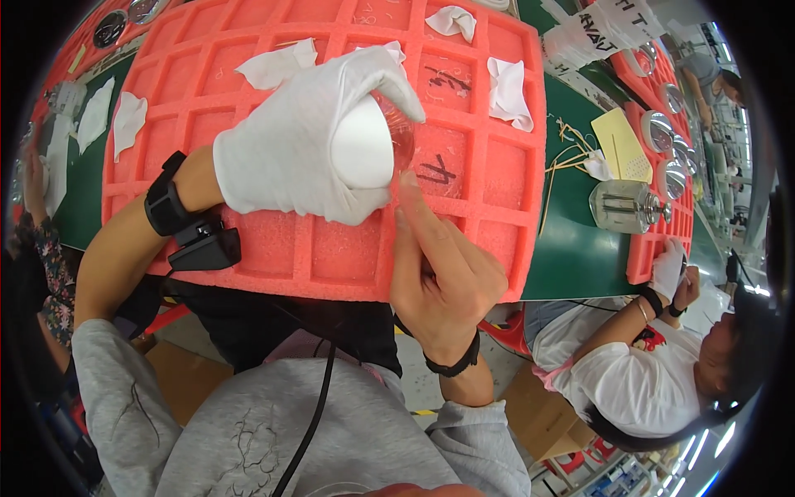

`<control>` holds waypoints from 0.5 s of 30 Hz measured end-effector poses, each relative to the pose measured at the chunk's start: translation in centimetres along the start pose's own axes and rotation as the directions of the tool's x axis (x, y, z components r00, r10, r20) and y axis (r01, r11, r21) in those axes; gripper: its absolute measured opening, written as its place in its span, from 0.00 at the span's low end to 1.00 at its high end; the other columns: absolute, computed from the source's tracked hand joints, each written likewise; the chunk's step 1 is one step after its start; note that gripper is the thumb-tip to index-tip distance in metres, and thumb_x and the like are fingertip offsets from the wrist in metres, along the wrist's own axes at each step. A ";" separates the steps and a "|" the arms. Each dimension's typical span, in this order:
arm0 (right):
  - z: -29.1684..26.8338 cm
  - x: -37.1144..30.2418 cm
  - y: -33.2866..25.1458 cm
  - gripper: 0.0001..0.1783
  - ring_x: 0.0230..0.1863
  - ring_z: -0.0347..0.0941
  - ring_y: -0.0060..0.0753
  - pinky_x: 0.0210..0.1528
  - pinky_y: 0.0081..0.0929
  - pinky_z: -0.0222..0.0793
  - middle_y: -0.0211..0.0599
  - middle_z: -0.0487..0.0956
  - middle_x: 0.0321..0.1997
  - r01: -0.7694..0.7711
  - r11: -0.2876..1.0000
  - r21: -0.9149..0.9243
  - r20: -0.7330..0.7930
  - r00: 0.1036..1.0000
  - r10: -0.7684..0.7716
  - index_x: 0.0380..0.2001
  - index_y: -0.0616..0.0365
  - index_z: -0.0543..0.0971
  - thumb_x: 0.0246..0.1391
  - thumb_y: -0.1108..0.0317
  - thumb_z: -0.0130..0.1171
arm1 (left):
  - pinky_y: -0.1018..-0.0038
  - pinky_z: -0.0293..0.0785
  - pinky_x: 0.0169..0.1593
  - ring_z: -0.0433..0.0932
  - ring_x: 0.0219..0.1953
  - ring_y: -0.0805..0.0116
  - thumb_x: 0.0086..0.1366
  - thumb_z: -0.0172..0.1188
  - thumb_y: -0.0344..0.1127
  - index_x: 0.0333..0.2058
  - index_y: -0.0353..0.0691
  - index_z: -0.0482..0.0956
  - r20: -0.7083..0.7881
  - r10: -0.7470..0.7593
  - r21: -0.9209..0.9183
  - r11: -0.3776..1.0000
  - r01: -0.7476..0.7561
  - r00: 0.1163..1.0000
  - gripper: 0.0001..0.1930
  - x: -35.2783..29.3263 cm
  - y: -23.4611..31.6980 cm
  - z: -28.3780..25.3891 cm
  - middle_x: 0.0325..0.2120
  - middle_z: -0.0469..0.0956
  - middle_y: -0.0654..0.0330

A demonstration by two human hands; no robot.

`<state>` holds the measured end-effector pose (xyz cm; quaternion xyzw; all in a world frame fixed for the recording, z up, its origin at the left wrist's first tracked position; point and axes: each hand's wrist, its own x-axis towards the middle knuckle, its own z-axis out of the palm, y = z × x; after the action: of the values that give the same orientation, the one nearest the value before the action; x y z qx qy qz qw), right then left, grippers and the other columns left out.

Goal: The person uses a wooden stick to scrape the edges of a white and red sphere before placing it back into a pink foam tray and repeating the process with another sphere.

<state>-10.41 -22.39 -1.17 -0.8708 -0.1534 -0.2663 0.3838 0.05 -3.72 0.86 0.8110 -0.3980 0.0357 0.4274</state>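
Observation:
My left hand (pixel 286 145), in a white glove, is closed around a round glass lens (pixel 363 151). The lens has a bright white face, and a clear edge shows at its right between thumb and fingers. My bare right hand (pixel 447 277) is just below it, thumb and forefinger pinched together close to the rim. Whatever those fingertips hold is too small to make out. Both hands are over a pink foam tray (pixel 505 240) divided into square compartments, and several crumpled white cloths, one of them a wipe (pixel 510 93) at the right, lie on it.
On the green table (pixel 571 257) to the right are thin wooden sticks (pixel 563 153), a yellow card (pixel 623 145) and a clear bottle with a metal top (pixel 621 207). Farther right, another pink tray holds several round lenses (pixel 658 131). A co-worker (pixel 638 356) sits beside it.

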 end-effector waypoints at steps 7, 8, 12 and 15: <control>-0.3 0.1 -0.8 0.22 0.14 0.65 0.24 0.20 0.20 0.61 0.39 0.81 0.22 -0.018 1.000 0.000 0.058 0.998 0.018 0.47 0.62 0.86 0.47 0.87 0.63 | 0.65 0.72 0.48 0.76 0.46 0.57 0.42 0.73 0.33 0.45 0.46 0.74 0.010 -0.007 0.013 1.000 0.007 1.000 0.28 -0.3 0.1 -0.3 0.43 0.74 0.56; -0.1 0.2 -0.8 0.22 0.14 0.65 0.24 0.20 0.20 0.61 0.40 0.81 0.23 -0.017 1.000 0.002 0.053 0.998 0.017 0.47 0.62 0.86 0.47 0.87 0.64 | 0.65 0.72 0.47 0.76 0.45 0.57 0.42 0.73 0.33 0.45 0.46 0.74 0.010 -0.009 -0.004 1.000 0.009 1.000 0.28 -0.3 0.2 -0.2 0.43 0.74 0.56; 0.4 0.5 -0.9 0.21 0.14 0.65 0.24 0.20 0.20 0.61 0.41 0.83 0.24 0.013 1.000 -0.007 0.004 1.000 -0.013 0.46 0.62 0.86 0.47 0.86 0.65 | 0.66 0.72 0.46 0.76 0.43 0.57 0.42 0.72 0.33 0.45 0.46 0.74 0.008 0.005 -0.030 1.000 -0.005 1.000 0.28 -0.3 0.0 -0.1 0.41 0.74 0.57; 0.4 0.5 -0.8 0.20 0.14 0.64 0.23 0.20 0.20 0.60 0.40 0.83 0.24 0.018 1.000 -0.020 -0.007 1.000 -0.018 0.46 0.62 0.86 0.47 0.85 0.66 | 0.67 0.71 0.45 0.76 0.42 0.58 0.42 0.72 0.32 0.45 0.45 0.74 -0.001 0.026 -0.018 0.999 -0.026 1.000 0.27 -0.2 -0.1 -0.1 0.40 0.74 0.58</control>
<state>-10.22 -21.50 -0.61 -0.8723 -0.1570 -0.2742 0.3732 0.03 -3.50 0.81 0.8017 -0.4088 0.0381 0.4345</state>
